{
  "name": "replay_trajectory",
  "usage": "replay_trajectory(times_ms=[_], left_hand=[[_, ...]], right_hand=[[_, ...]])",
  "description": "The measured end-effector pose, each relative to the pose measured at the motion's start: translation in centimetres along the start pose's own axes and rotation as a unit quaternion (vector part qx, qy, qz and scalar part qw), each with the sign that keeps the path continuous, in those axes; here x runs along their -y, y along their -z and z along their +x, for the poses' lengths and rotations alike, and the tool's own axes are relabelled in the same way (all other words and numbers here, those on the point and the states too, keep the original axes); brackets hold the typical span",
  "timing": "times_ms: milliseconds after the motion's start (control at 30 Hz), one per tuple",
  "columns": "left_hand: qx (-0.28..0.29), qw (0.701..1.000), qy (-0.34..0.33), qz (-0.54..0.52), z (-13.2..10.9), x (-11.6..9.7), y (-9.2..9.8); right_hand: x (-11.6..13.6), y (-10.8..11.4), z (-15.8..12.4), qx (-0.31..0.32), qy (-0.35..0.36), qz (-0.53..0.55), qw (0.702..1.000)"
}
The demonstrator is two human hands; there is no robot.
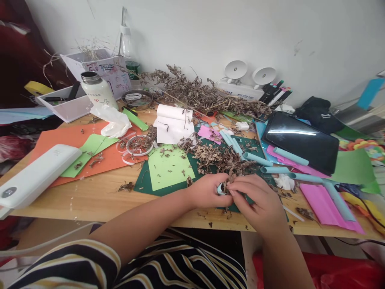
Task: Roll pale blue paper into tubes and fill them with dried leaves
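My left hand (209, 190) is wrapped round a light blue paper tube (221, 188), whose dark opening shows between thumb and fingers. At that opening, my right hand (255, 196) pinches some dry leaf bits (231, 181), its fingertips close to the tube. Just beyond both hands a heap of brown dried leaves (216, 156) lies on a dark green mat (150, 182). To the right of the heap are several more light blue paper tubes (258, 159). A light green sheet (168, 166) with leaf crumbs on it lies left of the hands.
Dried branches (186, 88) lie along the wall beside a white router (240, 89). A black tablet (300, 138) and pink paper (327, 206) are at the right. On the left stand a white bottle (99, 90) and a long white device (39, 172) over orange paper (105, 160).
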State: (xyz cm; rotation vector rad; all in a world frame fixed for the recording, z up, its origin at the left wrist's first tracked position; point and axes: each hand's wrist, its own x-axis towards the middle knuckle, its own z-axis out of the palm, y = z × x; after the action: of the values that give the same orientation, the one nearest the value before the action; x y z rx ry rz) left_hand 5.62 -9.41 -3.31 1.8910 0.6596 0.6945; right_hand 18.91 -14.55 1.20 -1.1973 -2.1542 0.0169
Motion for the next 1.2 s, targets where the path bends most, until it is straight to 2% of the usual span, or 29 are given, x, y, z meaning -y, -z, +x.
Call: replay_trajectory(times_ms=[267,433,733,800,967,1067,1200], left_hand=[[0.036,0.999,-0.001,0.009,0.0,0.3,0.2],[0.033,0.999,-0.001,-0.002,0.1,0.1,0.3],[0.04,0.999,0.005,-0.034,0.0,-0.3,0.4],[0.041,0.998,-0.006,-0.043,0.0,-0.3,0.4],[0.031,1.0,-0.003,-0.001,-0.1,-0.1,0.4],[0.02,1.0,-0.013,-0.005,-0.2,-0.2,0.3],[0.026,0.999,-0.014,-0.017,-0.2,-0.4,0.3]], right_hand=[[0.7,0.0,-0.2,0.005,0.005,-0.046,0.999],[0.8,-0.3,-0.6,0.0,0.023,-0.098,0.995],[2.0,0.8,0.0,0.111,-0.032,-0.152,0.982],[2.0,0.6,-0.2,0.098,-0.029,-0.144,0.984],[1.4,-0.1,-0.7,-0.022,-0.002,-0.05,0.999],[1.2,-0.4,-0.5,-0.059,-0.057,0.015,0.997],[1.2,-0.2,0.2,-0.059,-0.106,0.022,0.992]])
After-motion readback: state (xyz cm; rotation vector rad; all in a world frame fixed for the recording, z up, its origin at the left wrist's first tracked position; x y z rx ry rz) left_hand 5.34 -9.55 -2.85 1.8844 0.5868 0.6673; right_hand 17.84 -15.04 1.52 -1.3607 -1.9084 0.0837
